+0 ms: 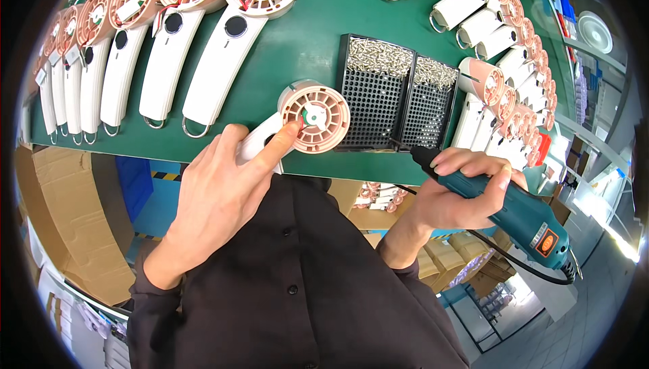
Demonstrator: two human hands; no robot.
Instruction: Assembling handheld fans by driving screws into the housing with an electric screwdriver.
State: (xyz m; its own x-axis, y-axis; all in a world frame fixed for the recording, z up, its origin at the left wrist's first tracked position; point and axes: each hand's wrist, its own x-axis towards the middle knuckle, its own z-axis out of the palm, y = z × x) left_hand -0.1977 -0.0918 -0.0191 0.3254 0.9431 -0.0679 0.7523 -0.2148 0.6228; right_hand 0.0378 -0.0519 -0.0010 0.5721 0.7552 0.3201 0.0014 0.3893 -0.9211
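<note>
My left hand (216, 197) grips a handheld fan (327, 99) by its white handle at the table's near edge. The fan's round pink head faces up with its slotted housing and green-and-white centre showing, and my index finger reaches onto it near a red wire. In my right hand (466, 190) is a teal electric screwdriver (524, 217), with a black cord at its rear end. Its dark nose points left, over the near edge of two black perforated screw trays (368, 109). Small silver screws (378, 55) are heaped at the trays' far ends.
White-handled fans (220, 65) with pink heads lie in a row on the green table (297, 44) at left. More fans (460, 7) line the right side. Below the edge stand an open cardboard box (78, 213) and a blue bin (135, 186).
</note>
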